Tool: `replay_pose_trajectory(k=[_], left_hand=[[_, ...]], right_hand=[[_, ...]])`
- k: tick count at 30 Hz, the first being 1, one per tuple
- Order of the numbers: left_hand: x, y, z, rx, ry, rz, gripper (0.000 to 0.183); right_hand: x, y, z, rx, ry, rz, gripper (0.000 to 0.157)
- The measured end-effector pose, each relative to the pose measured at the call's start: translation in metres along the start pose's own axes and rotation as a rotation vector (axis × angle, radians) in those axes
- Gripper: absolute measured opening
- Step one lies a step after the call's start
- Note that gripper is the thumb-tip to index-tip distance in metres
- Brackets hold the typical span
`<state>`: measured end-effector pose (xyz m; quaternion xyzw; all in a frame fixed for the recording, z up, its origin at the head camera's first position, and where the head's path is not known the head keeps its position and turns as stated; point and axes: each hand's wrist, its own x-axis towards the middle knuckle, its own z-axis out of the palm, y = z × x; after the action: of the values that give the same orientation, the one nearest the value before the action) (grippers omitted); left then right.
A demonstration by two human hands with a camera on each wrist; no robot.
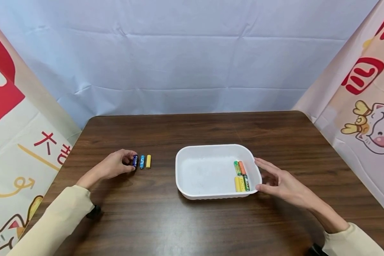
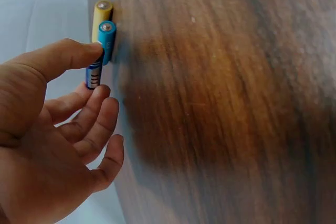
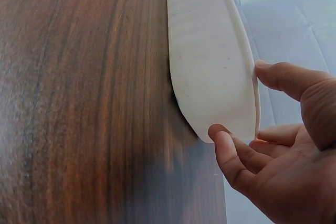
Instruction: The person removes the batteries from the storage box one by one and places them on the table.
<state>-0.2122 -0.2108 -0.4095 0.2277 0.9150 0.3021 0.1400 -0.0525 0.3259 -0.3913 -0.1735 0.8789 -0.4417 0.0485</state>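
My left hand (image 1: 116, 164) pinches a dark blue battery (image 1: 135, 160) between thumb and fingers; the left wrist view shows the thumb at its top and fingertips below. Just right of it, a light blue battery (image 1: 142, 162) and a yellow battery (image 1: 148, 161) stand in a row. My right hand (image 1: 283, 183) rests its thumb and fingers, spread apart, against the right end of a white plastic tray (image 1: 192, 195). In the right wrist view the thumb touches the tray's rim (image 3: 249, 45). Several batteries lie in the tray's right side, among them an orange battery (image 1: 241, 168) and a green battery (image 1: 237, 168).
The brown wood-grain table (image 1: 140, 227) carries everything. A pale cloth backdrop (image 1: 185, 71) hangs behind its far edge, and printed cloths (image 1: 368, 117) hang at both sides. Bare tabletop lies between the row of batteries and the tray.
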Motion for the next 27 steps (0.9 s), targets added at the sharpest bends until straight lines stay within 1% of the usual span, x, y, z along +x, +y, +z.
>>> replay_pose_trajectory(k=[11,20,27], left_hand=[[0.0039,-0.0008,0.0067,0.071,-0.004,0.0,0.05],[0.0027,-0.0004,0.0078,0.07,0.011,0.011,0.059],[0.0002,0.0021,0.0049,0.068,0.014,0.018,0.062]], right_hand=[[0.0002,0.0006,0.0011,0.009,-0.003,0.011,0.077],[0.0001,0.0004,0.0012,0.004,0.003,0.004,0.076],[-0.0008,0.0002,0.0006,0.017,0.006,0.003,0.076]])
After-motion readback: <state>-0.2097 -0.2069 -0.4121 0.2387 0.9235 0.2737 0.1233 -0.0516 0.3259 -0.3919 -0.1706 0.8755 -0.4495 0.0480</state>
